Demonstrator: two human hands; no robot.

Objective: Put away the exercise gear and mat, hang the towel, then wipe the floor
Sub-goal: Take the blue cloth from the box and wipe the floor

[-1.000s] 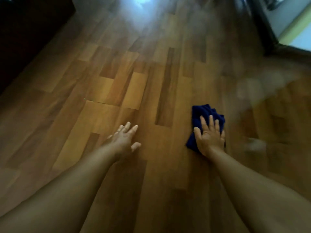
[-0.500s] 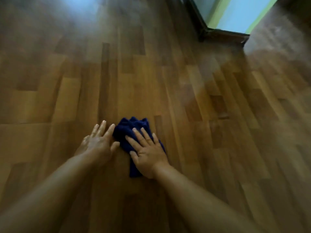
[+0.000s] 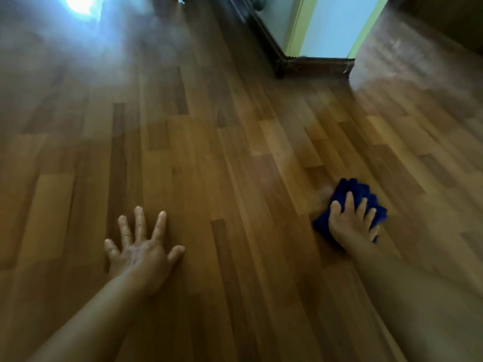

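The right hand (image 3: 351, 223) lies flat on the blue cloth (image 3: 366, 194), fingers spread and straight, pressing it to the floor (image 3: 235, 152); nothing is gripped. The spread palm likely loads the whole cloth for even wiping contact. The cloth sits at 4 o'clock in the head view, well apart from the left hand (image 3: 141, 246). The left hand rests released at 7 o'clock, fingers splayed on bare floor, probably bracing body weight. A wall corner (image 3: 313, 64) stands at 1 o'clock.

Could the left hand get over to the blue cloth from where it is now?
Probably yes. The left hand lies flat and spread on the wooden floor, with only bare boards between it and the blue cloth. But the right hand already presses on most of the cloth.
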